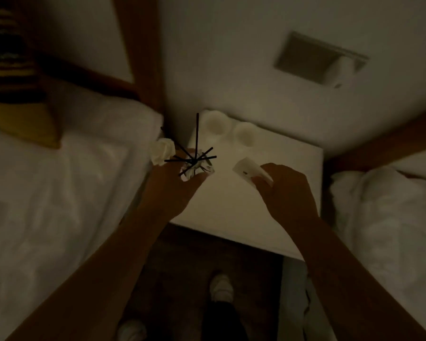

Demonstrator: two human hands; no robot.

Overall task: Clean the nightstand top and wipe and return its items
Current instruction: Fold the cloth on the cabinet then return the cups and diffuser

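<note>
Over the nightstand (231,205), the left hand (180,183) grips a small glass jar (197,166) with thin black sticks (194,153) poking out of it like a star. The same hand also holds a scrunched white wipe (162,151), which hangs past the left edge of the nightstand. The jar is above the left side of the nightstand top; the room is too dark to tell if it touches the top.

The right hand (288,190) is over the middle of the nightstand. Its fingers pinch a small white thing (250,169) with a dark mark on it. It is too blurry to say what it is.

At the back of the nightstand sit two round white things (229,130), side by side, close to the wall (231,57).

A white bed (59,193) is just left of the nightstand, with a yellow pillow (25,124) on it. More white bedding (389,230) lies to the right. In front of the nightstand, down on the dark floor, two white shoes (220,286) show.
</note>
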